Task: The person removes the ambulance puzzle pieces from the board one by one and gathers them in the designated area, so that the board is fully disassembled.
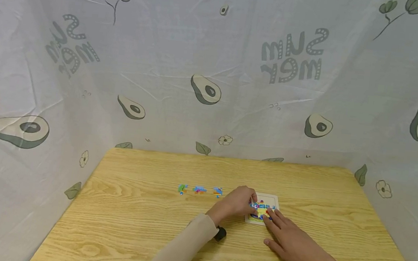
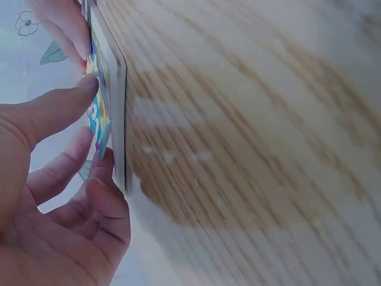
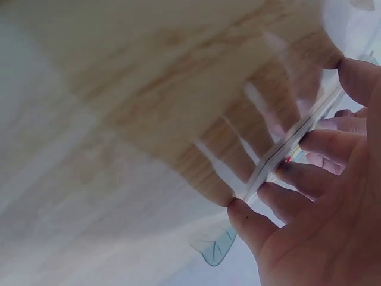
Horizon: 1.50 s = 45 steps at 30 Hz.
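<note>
A small square puzzle board (image 1: 271,199) with a pale frame lies at the right of the table, a colourful picture in blue, yellow and red inside it. From its left side my left hand (image 1: 239,201) reaches over, thumb and fingers pinching a bright puzzle piece (image 2: 98,132) at the board's surface. The piece stands slightly tilted from the frame in the left wrist view. My right hand (image 1: 293,242) comes in from the lower right with fingers spread and fairly straight. Its fingertips rest on the board's right part and edge, while the thumb and little finger touch the table.
Three loose puzzle pieces lie in a row left of the board: a green and blue one (image 1: 182,188), a blue and pink one (image 1: 199,189) and a blue and orange one (image 1: 218,191). A pale curtain (image 1: 163,121) with avocado prints surrounds the wooden table (image 1: 126,211).
</note>
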Motion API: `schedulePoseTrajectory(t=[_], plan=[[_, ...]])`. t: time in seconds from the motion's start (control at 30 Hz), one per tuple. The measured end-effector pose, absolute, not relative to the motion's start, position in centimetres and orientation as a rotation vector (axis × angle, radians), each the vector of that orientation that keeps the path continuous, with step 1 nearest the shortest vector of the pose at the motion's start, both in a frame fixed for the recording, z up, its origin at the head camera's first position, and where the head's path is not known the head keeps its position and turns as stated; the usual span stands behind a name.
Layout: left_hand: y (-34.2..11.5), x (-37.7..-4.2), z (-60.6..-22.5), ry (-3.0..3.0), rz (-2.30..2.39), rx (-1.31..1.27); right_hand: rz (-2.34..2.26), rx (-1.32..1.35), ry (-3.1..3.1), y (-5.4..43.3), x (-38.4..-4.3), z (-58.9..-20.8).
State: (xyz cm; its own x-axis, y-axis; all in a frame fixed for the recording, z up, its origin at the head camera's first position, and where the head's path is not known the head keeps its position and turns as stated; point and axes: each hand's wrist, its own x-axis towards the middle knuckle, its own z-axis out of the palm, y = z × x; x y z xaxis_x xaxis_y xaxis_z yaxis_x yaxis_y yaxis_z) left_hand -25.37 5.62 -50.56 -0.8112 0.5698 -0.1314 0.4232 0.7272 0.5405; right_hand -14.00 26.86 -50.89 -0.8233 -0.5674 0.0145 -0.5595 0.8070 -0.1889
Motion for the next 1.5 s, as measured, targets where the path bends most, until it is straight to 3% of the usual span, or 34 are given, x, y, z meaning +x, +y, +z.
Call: schedulePoseTrajectory(t=[0.67,1.5], plan=[[4.6,-25.7,-50.5,2.528,0.990,0.792,-0.312,-0.967,2.941,26.7,-14.3,-50.7],[2.8,-24.8,-50.2,2.412,1.505,0.516,-0.319,-0.936,2.949,26.8,-14.3,-51.2]])
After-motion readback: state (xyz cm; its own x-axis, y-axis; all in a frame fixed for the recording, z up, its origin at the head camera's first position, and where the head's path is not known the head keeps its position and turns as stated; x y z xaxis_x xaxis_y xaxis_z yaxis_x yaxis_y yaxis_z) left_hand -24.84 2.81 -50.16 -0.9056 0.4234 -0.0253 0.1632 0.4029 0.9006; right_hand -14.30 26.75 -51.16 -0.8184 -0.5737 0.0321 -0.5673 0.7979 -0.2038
